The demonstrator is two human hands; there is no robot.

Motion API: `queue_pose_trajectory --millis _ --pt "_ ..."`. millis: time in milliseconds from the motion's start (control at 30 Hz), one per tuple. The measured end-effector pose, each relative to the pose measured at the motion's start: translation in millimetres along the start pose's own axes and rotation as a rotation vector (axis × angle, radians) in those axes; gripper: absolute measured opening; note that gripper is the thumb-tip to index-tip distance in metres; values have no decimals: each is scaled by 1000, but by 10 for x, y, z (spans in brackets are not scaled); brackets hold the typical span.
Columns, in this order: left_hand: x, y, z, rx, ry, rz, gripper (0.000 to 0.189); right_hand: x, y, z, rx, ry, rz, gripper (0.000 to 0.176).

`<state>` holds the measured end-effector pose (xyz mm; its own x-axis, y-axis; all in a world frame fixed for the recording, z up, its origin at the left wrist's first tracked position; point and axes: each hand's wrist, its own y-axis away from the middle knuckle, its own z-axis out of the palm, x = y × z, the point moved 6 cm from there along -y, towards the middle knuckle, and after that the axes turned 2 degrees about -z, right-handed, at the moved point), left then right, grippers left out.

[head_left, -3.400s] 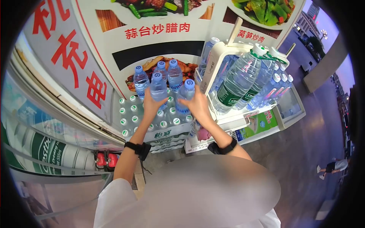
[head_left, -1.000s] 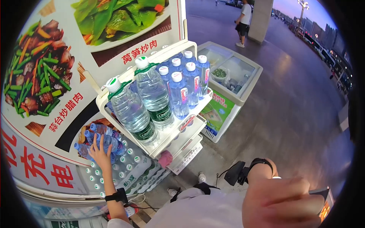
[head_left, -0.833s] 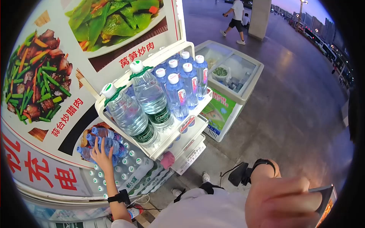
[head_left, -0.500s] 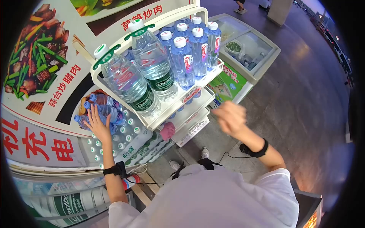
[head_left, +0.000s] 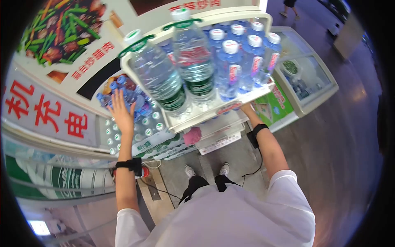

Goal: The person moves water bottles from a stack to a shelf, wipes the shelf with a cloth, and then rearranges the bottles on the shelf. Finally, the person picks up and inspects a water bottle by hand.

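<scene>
Two hands, well apart now: left hand (head_left: 122, 112) stays flat on the small water bottles (head_left: 138, 103), right hand (head_left: 248, 109) just swung under the rack shelf (head_left: 197, 119), can't tell its grip.

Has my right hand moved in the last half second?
Yes: the right hand has gone forward to the white rack, beneath its top shelf.
</scene>
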<state>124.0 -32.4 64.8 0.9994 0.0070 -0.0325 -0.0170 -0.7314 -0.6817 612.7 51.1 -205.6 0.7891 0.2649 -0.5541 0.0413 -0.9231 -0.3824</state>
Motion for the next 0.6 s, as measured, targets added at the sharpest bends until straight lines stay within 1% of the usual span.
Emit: queue_pose_trajectory --millis 167,233,333,433,533,600 --pt "2 -22 -71 -28 47 -39 77 288 18 124 17 30 14 40" --pt "-7 -40 -86 -17 63 -52 76 304 71 92 18 37 26 38" --pt "-35 -53 -94 -3 92 -60 76 152 221 -61 8 42 63 34" --pt "-68 -60 -91 -9 92 -48 79 -255 386 -417 -193 129 254 51" --pt "-107 -64 -94 -1 112 -31 79 -913 672 -896 86 123 -140 59" --pt "-145 -68 -97 6 117 -4 77 -1190 899 -1068 -19 152 -183 68"
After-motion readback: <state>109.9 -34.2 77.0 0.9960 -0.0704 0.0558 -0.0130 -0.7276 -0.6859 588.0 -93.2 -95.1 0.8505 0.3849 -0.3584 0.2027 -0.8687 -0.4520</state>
